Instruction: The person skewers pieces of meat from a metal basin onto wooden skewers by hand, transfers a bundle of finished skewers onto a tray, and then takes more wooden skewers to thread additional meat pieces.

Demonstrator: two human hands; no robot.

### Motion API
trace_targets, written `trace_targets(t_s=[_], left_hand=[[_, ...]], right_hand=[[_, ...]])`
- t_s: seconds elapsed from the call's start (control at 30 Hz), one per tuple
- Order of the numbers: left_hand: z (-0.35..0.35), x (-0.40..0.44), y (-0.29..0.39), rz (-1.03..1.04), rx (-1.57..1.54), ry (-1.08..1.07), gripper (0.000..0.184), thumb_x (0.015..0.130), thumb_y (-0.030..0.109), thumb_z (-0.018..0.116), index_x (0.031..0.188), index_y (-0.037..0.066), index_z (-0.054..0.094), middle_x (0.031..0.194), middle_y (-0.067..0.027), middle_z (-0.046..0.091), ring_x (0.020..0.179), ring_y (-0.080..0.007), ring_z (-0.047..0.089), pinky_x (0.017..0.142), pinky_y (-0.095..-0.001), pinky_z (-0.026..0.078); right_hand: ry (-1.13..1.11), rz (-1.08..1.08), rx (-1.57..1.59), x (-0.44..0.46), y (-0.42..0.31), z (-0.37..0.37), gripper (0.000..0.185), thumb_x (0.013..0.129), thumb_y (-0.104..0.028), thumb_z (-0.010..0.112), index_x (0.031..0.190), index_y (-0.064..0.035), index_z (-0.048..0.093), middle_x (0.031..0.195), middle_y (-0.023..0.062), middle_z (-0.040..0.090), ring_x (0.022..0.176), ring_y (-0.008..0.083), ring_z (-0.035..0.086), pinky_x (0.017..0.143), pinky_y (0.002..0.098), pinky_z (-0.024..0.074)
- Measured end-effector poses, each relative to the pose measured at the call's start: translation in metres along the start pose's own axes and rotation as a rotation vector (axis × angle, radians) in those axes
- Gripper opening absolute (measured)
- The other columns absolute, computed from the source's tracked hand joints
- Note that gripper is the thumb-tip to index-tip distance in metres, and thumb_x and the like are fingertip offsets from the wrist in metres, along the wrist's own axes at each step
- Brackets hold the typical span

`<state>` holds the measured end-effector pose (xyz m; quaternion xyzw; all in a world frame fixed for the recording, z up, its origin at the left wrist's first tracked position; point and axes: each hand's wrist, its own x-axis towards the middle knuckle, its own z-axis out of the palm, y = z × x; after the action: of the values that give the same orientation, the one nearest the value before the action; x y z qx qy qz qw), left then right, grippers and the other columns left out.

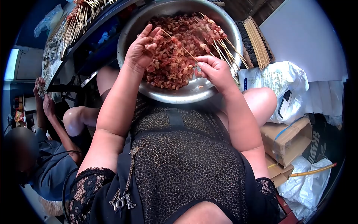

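A large metal basin holds a heap of diced raw meat. Over its right side, my right hand pinches a thin bamboo skewer between thumb and fingers. The skewer slants up and left toward my left hand, whose fingers are curled around small pieces of meat by the skewer's far end. Whether the tip has pierced a piece is too small to tell. Several loaded meat skewers lie against the basin's right side, their bare ends sticking out over the rim.
A bundle of bare bamboo skewers lies right of the basin. Below it are a white plastic bag with a phone and cardboard boxes. Loaded skewers cover a table at upper left. Another person works at left.
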<state>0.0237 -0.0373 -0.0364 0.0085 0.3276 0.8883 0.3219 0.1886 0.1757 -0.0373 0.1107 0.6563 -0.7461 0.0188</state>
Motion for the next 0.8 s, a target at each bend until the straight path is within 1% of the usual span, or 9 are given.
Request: trace_targets(t_s=[0.1,0.17,0.4,0.47,0.5,0.57,0.6,0.67,0.8], left_hand=[[0.002,-0.001,-0.001,0.068,0.015,0.048,0.045,0.081,-0.011,0.044,0.122,0.006,0.046,0.121,-0.0192,0.049,0.089,-0.02,0.06,0.055,-0.0155,0.048],[0.003,0.0,-0.002,0.135,0.075,0.142,0.044,0.083,-0.011,0.042,0.122,0.009,0.046,0.122,-0.0157,0.051,0.088,-0.0171,0.061,0.055,-0.0135,0.046],[-0.003,0.001,-0.002,0.158,0.044,0.172,0.042,0.087,-0.009,0.039,0.121,0.012,0.047,0.122,-0.0109,0.055,0.093,-0.0152,0.061,0.052,-0.0109,0.042],[-0.005,0.001,-0.003,0.145,0.032,0.109,0.039,0.087,-0.007,0.042,0.121,0.011,0.047,0.12,-0.0126,0.055,0.097,-0.0173,0.061,0.06,-0.0152,0.049],[0.0,0.0,-0.004,0.145,0.032,0.109,0.039,0.087,-0.007,0.042,0.121,0.011,0.047,0.12,-0.0126,0.055,0.097,-0.0173,0.061,0.06,-0.0152,0.049],[0.013,-0.002,-0.01,0.184,0.096,0.155,0.033,0.09,-0.001,0.044,0.121,0.009,0.046,0.119,-0.0143,0.055,0.099,-0.02,0.06,0.074,-0.0228,0.053],[0.016,-0.004,-0.011,0.184,0.096,0.155,0.033,0.09,-0.001,0.044,0.121,0.009,0.046,0.119,-0.0143,0.055,0.099,-0.02,0.06,0.074,-0.0228,0.053],[0.019,-0.008,-0.012,0.136,0.191,0.164,0.028,0.091,0.005,0.047,0.119,0.006,0.047,0.117,-0.0155,0.056,0.1,-0.0226,0.059,0.085,-0.0317,0.052],[0.021,-0.009,-0.01,0.105,0.18,0.177,0.032,0.091,0.008,0.049,0.122,0.005,0.044,0.121,-0.0167,0.053,0.111,-0.0241,0.054,0.092,-0.0332,0.048]], right_hand=[[-0.017,0.013,-0.039,-0.002,0.0,0.0,0.022,0.086,-0.01,0.057,0.106,-0.0011,0.062,0.067,-0.0041,0.056,0.057,0.0027,0.048,0.053,0.0178,0.0402],[-0.025,0.01,-0.087,-0.002,0.003,-0.002,0.021,0.086,-0.01,0.057,0.105,-0.0016,0.063,0.066,-0.0041,0.056,0.057,0.0027,0.047,0.053,0.0178,0.0402],[-0.02,0.006,-0.135,-0.002,0.004,0.001,0.02,0.085,-0.011,0.059,0.102,-0.003,0.065,0.065,-0.0037,0.056,0.055,0.0026,0.047,0.052,0.018,0.0399],[-0.036,0.01,-0.151,-0.001,0.004,0.0,0.021,0.086,-0.01,0.058,0.104,-0.0019,0.063,0.07,-0.0022,0.059,0.057,0.0023,0.048,0.052,0.0168,0.0397],[-0.052,0.015,-0.166,0.0,0.004,0.0,0.022,0.087,-0.009,0.057,0.106,-0.0008,0.061,0.076,-0.0006,0.061,0.058,0.0019,0.048,0.053,0.0156,0.0395],[-0.05,0.019,-0.158,0.0,0.002,0.0,0.022,0.087,-0.01,0.057,0.106,-0.0008,0.061,0.076,-0.0008,0.061,0.058,0.0018,0.048,0.053,0.0155,0.0396],[-0.048,0.023,-0.151,0.0,0.002,0.0,0.022,0.087,-0.01,0.057,0.106,-0.0009,0.061,0.075,-0.0009,0.061,0.058,0.0017,0.048,0.053,0.0154,0.0397],[-0.04,0.019,-0.14,0.001,0.003,0.0,0.022,0.087,-0.01,0.057,0.107,-0.0009,0.061,0.075,-0.001,0.061,0.058,0.0016,0.048,0.053,0.0153,0.0397],[-0.039,0.011,-0.169,0.004,0.009,-0.001,0.023,0.087,-0.01,0.057,0.108,-0.001,0.06,0.075,-0.0016,0.061,0.058,0.0014,0.048,0.054,0.015,0.0397]])
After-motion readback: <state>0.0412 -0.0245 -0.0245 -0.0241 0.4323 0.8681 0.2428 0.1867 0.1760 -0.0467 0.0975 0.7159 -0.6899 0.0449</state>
